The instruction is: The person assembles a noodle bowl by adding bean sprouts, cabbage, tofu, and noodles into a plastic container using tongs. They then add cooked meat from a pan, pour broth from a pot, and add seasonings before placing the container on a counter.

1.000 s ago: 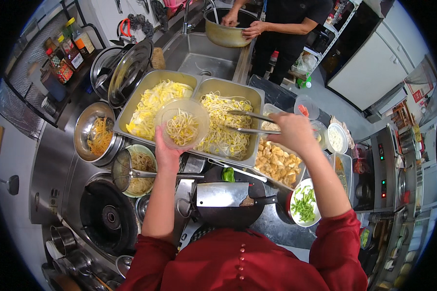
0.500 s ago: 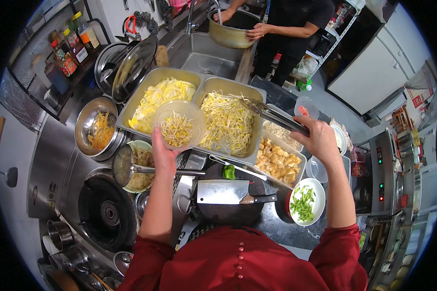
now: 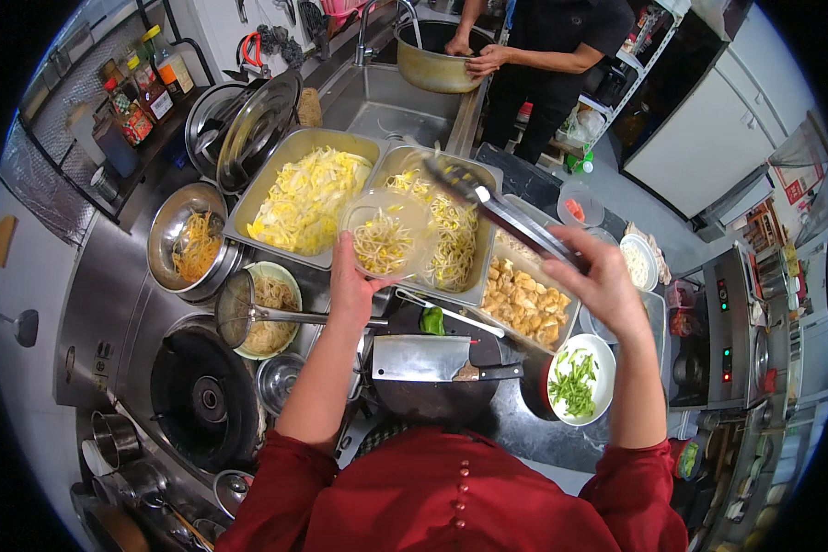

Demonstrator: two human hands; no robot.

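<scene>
Steel everywhere on this line. Up on the wire shelf at my far left sit a few sauce bottles (image 3: 161, 69) with coloured labels, red and yellow ones mostly, plus a green-capped one; too small to make out more. Far right there's a red and white sign (image 3: 798, 172) stuck on the wall, and a couple of red lights on the appliance panel (image 3: 725, 324) below it.

My left hand (image 3: 351, 285) is wrapped round the near rim of a clear plastic bowl (image 3: 386, 235), fingers underneath and thumb up the side, holding it over the seam between two steel trays. That bowl has a little heap of bean sprouts (image 3: 382, 247) in it. It hangs just above the sprout tray (image 3: 465, 175), with the tray of pale yellow shredded cabbage (image 3: 308, 198) right beside it on the left.

My right hand (image 3: 598, 281) is closed round the handle end of long metal tongs (image 3: 506, 212), fingers curled tight, tips pointing out over the sprout tray. I can't tell if the tips are pinching anything.

Closer to me there's a tray of fried tofu cubes (image 3: 524, 304), a cleaver (image 3: 423, 359) lying flat on a round dark board, and a white bowl of chopped greens (image 3: 575, 379) on my right. Another person (image 3: 488, 60) holds a big pot at the sink up top.
</scene>
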